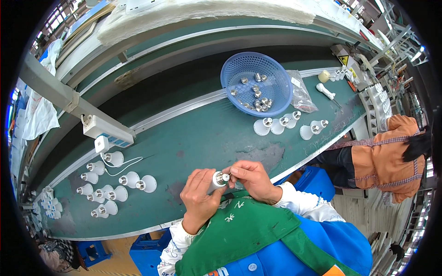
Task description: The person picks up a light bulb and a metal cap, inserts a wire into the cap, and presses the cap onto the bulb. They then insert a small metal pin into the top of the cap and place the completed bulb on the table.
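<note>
My left hand point(200, 191) is closed around the white body of a light bulb point(214, 185), held above the table's near edge with its metal screw cap point(221, 178) tilted up and to the right. Right beside that cap, my right hand point(251, 178) is pinched, thumb and forefinger together at the cap's edge. Anything small between those fingertips is hidden. To the left, several white bulbs point(148, 183) stand cap-up on the green table point(193, 142). Beyond my hands, a blue plastic basket point(229, 93) contains several loose metal caps point(258, 94).
More bulbs point(277, 126) stand below the basket. A clear plastic bag point(301, 94) and a white-handled screwdriver point(326, 91) lie to its right. A power strip point(107, 130) with a white cable is fixed at left. Another person in orange point(386, 158) works at far right, near a blue stool point(317, 182).
</note>
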The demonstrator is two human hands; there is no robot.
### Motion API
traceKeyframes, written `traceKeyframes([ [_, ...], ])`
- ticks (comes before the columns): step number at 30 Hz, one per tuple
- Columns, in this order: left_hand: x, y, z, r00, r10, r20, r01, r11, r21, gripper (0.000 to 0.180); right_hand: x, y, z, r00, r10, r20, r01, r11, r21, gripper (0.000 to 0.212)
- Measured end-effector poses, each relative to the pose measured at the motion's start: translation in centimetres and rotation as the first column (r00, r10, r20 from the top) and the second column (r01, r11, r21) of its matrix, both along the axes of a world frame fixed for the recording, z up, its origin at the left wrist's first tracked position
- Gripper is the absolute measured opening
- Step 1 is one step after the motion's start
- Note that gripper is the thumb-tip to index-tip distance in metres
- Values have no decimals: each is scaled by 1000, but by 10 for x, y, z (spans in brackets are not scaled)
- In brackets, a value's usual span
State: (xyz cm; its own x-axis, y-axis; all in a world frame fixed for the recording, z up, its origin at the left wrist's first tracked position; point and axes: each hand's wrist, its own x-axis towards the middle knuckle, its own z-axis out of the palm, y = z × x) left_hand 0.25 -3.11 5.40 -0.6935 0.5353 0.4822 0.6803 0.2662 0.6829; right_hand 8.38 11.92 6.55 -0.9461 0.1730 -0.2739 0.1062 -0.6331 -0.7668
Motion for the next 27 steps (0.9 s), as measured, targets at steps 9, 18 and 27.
traceKeyframes([
  [9, 0, 1, -1, 1000, 4, 9, -4, 1000, -11, 39, 0, 0, -4, 1000, -8, 3, 8, 998, 64, 20],
  [18, -1, 0, -4, 999, 3, 36, -3, 1000, 1, 40, -2, 7, 1, 999, 15, 30, -15, 1000, -11, 18],
  [27, -7, -2, -37, 976, -25, 215, 4, 995, 101, 42, -12, 25, 2, 993, 79, 84, -79, 997, -11, 17],
])
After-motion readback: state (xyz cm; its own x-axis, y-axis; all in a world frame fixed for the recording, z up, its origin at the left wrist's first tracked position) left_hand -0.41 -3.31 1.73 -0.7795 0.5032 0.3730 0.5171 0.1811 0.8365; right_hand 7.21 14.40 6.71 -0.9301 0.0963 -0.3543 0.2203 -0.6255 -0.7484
